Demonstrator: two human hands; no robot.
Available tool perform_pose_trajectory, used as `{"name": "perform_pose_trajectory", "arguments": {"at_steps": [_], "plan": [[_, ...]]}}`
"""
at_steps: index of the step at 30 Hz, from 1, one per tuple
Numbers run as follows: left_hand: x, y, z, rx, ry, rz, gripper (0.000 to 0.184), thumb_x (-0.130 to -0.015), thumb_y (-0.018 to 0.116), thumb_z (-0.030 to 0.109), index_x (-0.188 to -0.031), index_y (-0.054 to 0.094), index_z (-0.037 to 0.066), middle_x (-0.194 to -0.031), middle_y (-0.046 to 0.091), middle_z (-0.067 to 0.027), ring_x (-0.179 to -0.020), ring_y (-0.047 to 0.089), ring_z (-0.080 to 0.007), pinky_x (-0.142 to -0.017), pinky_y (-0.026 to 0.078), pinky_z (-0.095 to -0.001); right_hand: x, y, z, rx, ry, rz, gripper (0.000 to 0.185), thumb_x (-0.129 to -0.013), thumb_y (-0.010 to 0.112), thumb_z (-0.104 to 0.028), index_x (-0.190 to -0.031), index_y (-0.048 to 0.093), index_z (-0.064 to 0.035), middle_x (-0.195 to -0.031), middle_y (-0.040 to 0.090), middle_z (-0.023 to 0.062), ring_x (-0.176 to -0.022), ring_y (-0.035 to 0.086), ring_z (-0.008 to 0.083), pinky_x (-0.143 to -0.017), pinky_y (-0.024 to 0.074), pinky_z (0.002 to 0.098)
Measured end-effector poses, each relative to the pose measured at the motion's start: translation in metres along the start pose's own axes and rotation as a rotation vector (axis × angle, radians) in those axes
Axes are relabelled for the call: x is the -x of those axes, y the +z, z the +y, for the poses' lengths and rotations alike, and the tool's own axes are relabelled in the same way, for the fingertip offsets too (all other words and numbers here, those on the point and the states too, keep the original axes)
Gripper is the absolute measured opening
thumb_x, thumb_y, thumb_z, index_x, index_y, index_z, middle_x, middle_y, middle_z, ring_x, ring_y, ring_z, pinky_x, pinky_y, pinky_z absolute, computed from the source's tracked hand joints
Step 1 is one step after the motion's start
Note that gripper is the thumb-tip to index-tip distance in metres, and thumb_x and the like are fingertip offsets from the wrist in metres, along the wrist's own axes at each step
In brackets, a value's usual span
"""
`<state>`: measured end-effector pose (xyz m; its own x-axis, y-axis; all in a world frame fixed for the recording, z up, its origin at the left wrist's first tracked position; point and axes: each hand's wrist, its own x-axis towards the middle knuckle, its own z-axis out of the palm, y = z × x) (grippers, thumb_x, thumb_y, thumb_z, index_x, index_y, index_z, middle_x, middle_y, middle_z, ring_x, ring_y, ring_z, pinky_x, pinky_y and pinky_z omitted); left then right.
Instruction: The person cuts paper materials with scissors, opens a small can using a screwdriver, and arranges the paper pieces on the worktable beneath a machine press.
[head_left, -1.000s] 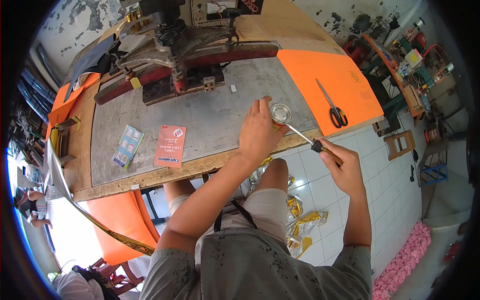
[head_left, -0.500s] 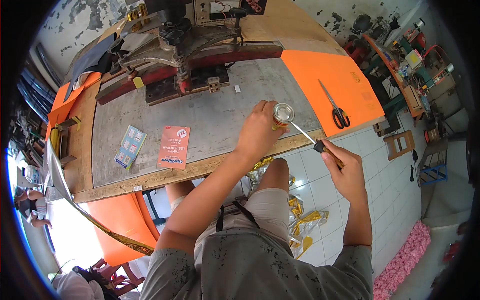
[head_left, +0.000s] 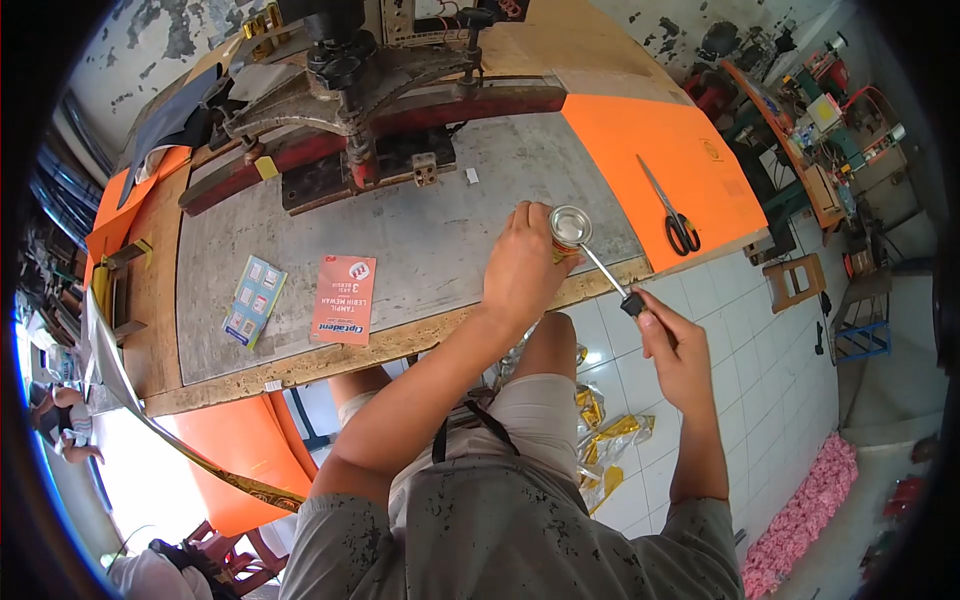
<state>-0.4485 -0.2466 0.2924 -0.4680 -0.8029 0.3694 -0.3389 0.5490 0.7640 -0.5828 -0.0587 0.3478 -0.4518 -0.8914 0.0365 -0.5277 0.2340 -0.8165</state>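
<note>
My left hand [head_left: 524, 258] is wrapped round a small can [head_left: 571, 227] with a silvery round lid, near the front right edge of the metal work plate. In my right hand [head_left: 672, 345] is a screwdriver [head_left: 610, 275] with a dark handle. Its shaft points up and left, and the tip meets the rim of the can's lid. Whether the tip sits under the lid's edge I cannot tell. Left of my hands, a red printed card [head_left: 345, 300] and a blue-green leaflet [head_left: 255, 300] lie flat on the plate.
A heavy iron press [head_left: 350, 110] spans the back of the plate. Black-handled scissors [head_left: 680, 225] rest on an orange sheet [head_left: 660, 140] at the right. Gold foil scraps [head_left: 615, 440] lie on the tiled floor, and a pink heap [head_left: 800, 515] is at lower right.
My right hand has shifted slightly left and down, and its grip round the screwdriver handle has turned. The can stays in my left hand. The whole view has moved a little.
</note>
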Motion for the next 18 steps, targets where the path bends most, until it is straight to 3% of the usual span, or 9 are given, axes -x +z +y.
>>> {"name": "perform_pose_trajectory", "arguments": {"at_steps": [1,4,5,8,11,14,18], "plan": [[0.000,-0.001,0.001,-0.001,-0.012,-0.019,0.058,-0.072,0.090,0.016,-0.113,0.054,-0.004,-0.114,0.060,-0.0208,-0.112,0.061,-0.0389,-0.094,0.054,-0.0438,0.001,0.003,0.007,-0.080,0.010,-0.002,0.040,-0.106,0.057,-0.025,-0.138,0.064,-0.0018,-0.072,0.059,0.0017,-0.055,0.042,0.0046,-0.050,0.0348,0.0221],[0.000,-0.001,0.002,-0.010,-0.023,-0.028,0.058,-0.072,0.091,0.017,-0.112,0.054,-0.003,-0.114,0.060,-0.0209,-0.111,0.062,-0.0389,-0.093,0.054,-0.0443,0.003,0.007,0.010,-0.440,0.315,-0.095,0.045,-0.109,0.051,-0.031,-0.143,0.060,-0.0026,-0.068,0.053,-0.0002,-0.051,0.037,0.0030,-0.046,0.0290,0.0200],[0.000,0.000,0.001,-0.008,-0.021,-0.019,0.059,-0.072,0.091,0.018,-0.112,0.053,-0.003,-0.114,0.060,-0.0209,-0.111,0.062,-0.0391,-0.093,0.054,-0.0444,0.003,0.011,0.019,-0.479,0.287,-0.095,0.047,-0.110,0.049,-0.034,-0.144,0.058,-0.0030,-0.066,0.049,-0.0011,-0.048,0.034,0.0019,-0.043,0.0257,0.0191],[0.000,0.002,-0.002,-0.006,-0.024,0.003,0.062,-0.071,0.092,0.020,-0.112,0.052,-0.003,-0.114,0.060,-0.0211,-0.110,0.062,-0.0396,-0.093,0.054,-0.0448,0.004,0.014,0.023,-0.356,0.203,-0.050,0.043,-0.108,0.054,-0.029,-0.141,0.061,-0.0018,-0.069,0.055,0.0004,-0.052,0.039,0.0032,-0.047,0.0311,0.0202],[-0.002,0.003,-0.001,-0.006,-0.032,0.006,0.064,-0.070,0.093,0.020,-0.113,0.051,-0.003,-0.114,0.060,-0.0215,-0.110,0.062,-0.0402,-0.093,0.054,-0.0450,0.005,0.007,0.014,0.107,-0.122,0.110,0.038,-0.104,0.064,-0.022,-0.133,0.066,0.0030,-0.080,0.067,0.0071,-0.062,0.053,0.0061,-0.056,0.0427,0.0228],[-0.002,0.004,-0.002,-0.005,-0.032,0.000,0.065,-0.069,0.093,0.020,-0.114,0.050,-0.002,-0.113,0.059,-0.0222,-0.109,0.062,-0.0408,-0.093,0.054,-0.0449,0.003,0.005,0.002,0.151,-0.212,0.119,0.035,-0.101,0.067,-0.015,-0.131,0.067,0.0041,-0.087,0.071,0.0085,-0.066,0.056,0.0073,-0.060,0.0465,0.0255],[-0.003,0.004,-0.003,-0.010,-0.032,-0.001,0.065,-0.069,0.093,0.018,-0.112,0.048,-0.003,-0.114,0.059,-0.0234,-0.108,0.062,-0.0417,-0.092,0.054,-0.0450,0.002,0.005,-0.004,0.117,-0.129,0.078,0.035,-0.102,0.066,-0.018,-0.131,0.067,0.0026,-0.086,0.069,0.0076,-0.066,0.055,0.0080,-0.061,0.0470,0.0262]]}}
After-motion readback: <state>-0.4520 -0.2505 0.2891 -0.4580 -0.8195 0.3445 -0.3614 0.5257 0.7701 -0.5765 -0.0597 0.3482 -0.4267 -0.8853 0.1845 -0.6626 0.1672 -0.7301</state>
